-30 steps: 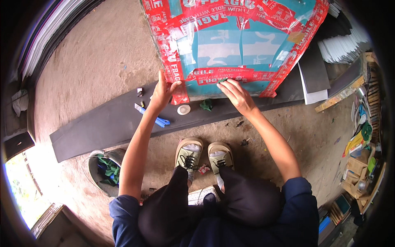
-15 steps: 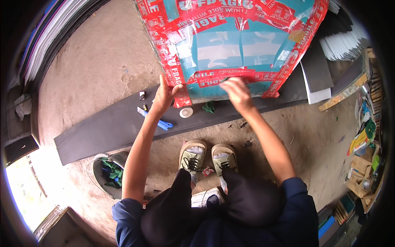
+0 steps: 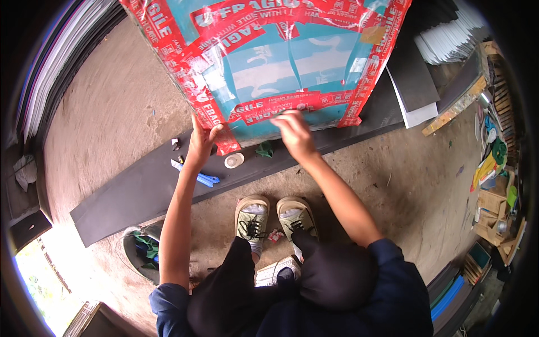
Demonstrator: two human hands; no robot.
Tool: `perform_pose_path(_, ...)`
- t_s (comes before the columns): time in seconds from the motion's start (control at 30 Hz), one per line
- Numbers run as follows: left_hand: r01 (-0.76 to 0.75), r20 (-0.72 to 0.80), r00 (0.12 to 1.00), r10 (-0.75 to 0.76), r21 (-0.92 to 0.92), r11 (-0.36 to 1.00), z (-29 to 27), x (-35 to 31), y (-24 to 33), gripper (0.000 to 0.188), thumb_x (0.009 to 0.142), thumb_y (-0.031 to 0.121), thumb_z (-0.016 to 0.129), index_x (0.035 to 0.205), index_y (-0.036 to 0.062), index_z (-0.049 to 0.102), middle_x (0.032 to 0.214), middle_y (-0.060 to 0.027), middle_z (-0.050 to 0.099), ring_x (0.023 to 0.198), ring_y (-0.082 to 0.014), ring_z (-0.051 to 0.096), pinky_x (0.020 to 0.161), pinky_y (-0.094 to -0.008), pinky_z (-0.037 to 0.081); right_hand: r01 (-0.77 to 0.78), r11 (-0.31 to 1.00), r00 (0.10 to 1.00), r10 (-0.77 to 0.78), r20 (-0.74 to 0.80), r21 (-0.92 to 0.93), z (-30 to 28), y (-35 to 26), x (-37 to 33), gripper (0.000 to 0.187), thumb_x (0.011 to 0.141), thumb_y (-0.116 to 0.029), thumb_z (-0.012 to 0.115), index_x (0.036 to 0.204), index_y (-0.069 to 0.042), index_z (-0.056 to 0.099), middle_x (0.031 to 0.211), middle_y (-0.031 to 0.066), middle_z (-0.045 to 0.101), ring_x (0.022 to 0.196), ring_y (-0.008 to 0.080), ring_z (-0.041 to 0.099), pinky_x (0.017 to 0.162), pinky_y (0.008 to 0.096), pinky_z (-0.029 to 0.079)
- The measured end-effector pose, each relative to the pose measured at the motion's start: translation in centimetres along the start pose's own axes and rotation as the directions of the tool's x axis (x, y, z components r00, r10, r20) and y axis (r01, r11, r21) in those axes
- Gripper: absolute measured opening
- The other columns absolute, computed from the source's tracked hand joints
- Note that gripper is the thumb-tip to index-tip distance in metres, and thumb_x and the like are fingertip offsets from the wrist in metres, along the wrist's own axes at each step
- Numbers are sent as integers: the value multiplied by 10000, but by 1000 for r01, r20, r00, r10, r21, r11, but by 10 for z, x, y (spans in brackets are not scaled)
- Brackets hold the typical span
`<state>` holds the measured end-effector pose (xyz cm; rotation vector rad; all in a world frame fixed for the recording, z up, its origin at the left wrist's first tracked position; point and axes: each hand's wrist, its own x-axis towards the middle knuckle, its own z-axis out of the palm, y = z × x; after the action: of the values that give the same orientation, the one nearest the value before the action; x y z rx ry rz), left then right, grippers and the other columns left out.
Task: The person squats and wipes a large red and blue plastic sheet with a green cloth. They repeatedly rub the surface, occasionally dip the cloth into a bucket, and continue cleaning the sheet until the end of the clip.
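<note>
A large flat package (image 3: 269, 53), teal under clear wrap and bordered with red printed tape, stands tilted up on a long black sheet (image 3: 129, 191). My left hand (image 3: 200, 145) grips its lower left edge, thumb on the front face. Against the lower front, over a strip of red tape, is my right hand (image 3: 295, 136); its fingers are pinched and blurred, and whatever they hold cannot be made out. Near my left hand lie a blue cutter (image 3: 203, 178) and a white round disc (image 3: 234, 160). A crumpled green scrap (image 3: 265, 149) sits between my hands.
A bucket (image 3: 135, 255) with green scraps stands at the left. Stacked sheets (image 3: 452, 36) and a black-and-white board (image 3: 418, 106) lie at the far right. Wooden boxes (image 3: 494, 213) and coloured cloths (image 3: 487, 168) line the right side. My shoes (image 3: 252, 216) are close to the black sheet.
The whole view has shifted, so the scene sits further left. My right hand has moved slightly left across the package; my left hand keeps its hold on the edge.
</note>
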<state>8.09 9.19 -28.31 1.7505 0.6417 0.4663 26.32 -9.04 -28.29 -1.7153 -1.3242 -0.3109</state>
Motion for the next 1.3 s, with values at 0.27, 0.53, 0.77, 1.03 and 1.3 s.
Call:
perform_pose_path(0.27, 11, 19, 1000, -10, -72, 997, -5, -3, -4, 601, 894, 191, 574, 1335, 41, 195, 1053, -82, 563, 934, -141, 552, 829, -294, 449, -478, 875, 801, 399, -446, -74, -51, 50, -7, 140, 706, 78, 645, 759, -50, 620, 770, 61, 606, 691, 200, 599, 621, 314, 477)
perform_pose_path(0.53, 32, 46, 999, -29, -58, 998, -4, -1, -4, 611, 890, 186, 581, 1341, 47, 193, 1057, -89, 564, 935, -150, 557, 832, -310, 453, -288, 956, 922, 290, -256, 46, -13, 10, -5, 209, 676, 104, 635, 804, -61, 643, 764, 65, 600, 761, 189, 600, 680, 303, 488)
perform_pose_path(0.77, -4, 17, 1000, 5, -49, 999, -6, -2, -9, 559, 889, 142, 576, 1303, 36, 216, 1011, -85, 593, 904, -148, 576, 802, -288, 461, -549, 836, 726, 490, -482, 22, -35, 31, 1, 152, 714, 91, 638, 782, -45, 628, 779, 70, 608, 720, 197, 608, 638, 301, 489)
perform_pose_path(1.03, 16, 70, 997, -14, -26, 1000, -6, 1, -2, 570, 887, 183, 585, 1291, 15, 218, 981, -100, 609, 873, -161, 596, 765, -292, 475, -66, 993, 997, 69, -27, 98, 17, -15, 0, 218, 665, 111, 644, 824, -38, 657, 771, 71, 575, 748, 208, 572, 664, 302, 490)
perform_pose_path(1.3, -12, 3, 1000, 12, -13, 1000, 1, -2, 3, 621, 884, 225, 591, 1281, -42, 195, 988, -128, 611, 887, -178, 587, 792, -299, 465, -440, 898, 821, 413, -395, 25, 3, 6, -11, 190, 675, 124, 640, 767, -40, 612, 765, 72, 542, 705, 216, 560, 589, 333, 456)
